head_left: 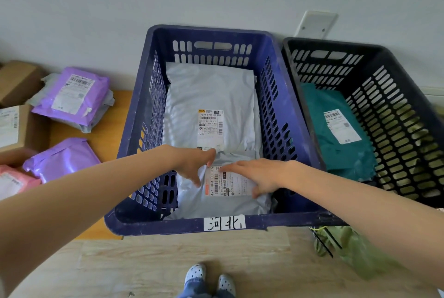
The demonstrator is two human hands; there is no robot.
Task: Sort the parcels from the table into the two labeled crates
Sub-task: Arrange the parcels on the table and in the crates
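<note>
Both your hands are inside the blue crate, at its near end, resting on a small grey mailer bag. That bag lies flat on the crate floor just behind the near rim, where a white handwritten tag is stuck. Its far edge overlaps the near edge of a larger grey mailer bag, which fills the far part of the crate.

Your left hand comes in over the crate's left wall. Its fingers are nearly straight and held close together, with their tips on the bag at the left edge of its shipping label. The thumb sticks out toward the larger bag. Your right hand reaches in from the crate's right side with its fingers stretched out flat and close together, lying along the label's far edge. Its thumb touches down at the label's right end. Neither hand visibly curls round the bag, which sits beneath both sets of fingers with the label showing between them.

A black crate stands against the right side of the blue crate and holds a teal parcel. Left of the blue crate, on the wooden table, lie two purple mailers, a pink parcel and cardboard boxes.
</note>
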